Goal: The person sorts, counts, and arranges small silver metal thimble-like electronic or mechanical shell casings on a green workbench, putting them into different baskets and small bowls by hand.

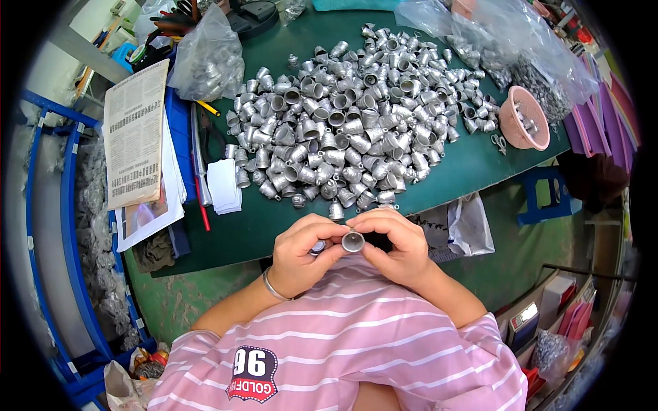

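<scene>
Between my fingertips, close in front of my chest, a small silver metal bell (pixel 353 241) is held with its open mouth facing up towards me. My left hand (pixel 298 249) pinches it from one side, and my right hand (pixel 398 241) from the other. A second small cylindrical piece (pixel 317 247) is tucked in the curl of my left hand; its kind is hard to tell. Just beyond my fingers, a single bell (pixel 336 210) stands at the near edge of a large heap of similar silver bells (pixel 354 118) on the green tabletop (pixel 231 246).
A pink plastic basket (pixel 514 120) and small scissors (pixel 498 144) are at the right. Clear plastic bags (pixel 208 61) hold more metal pieces. To the left lie a newspaper (pixel 136 133), white paper slips (pixel 224 186), pliers (pixel 209 136) and a red pen (pixel 202 205). A blue stool (pixel 547 195) stands beyond the table edge.
</scene>
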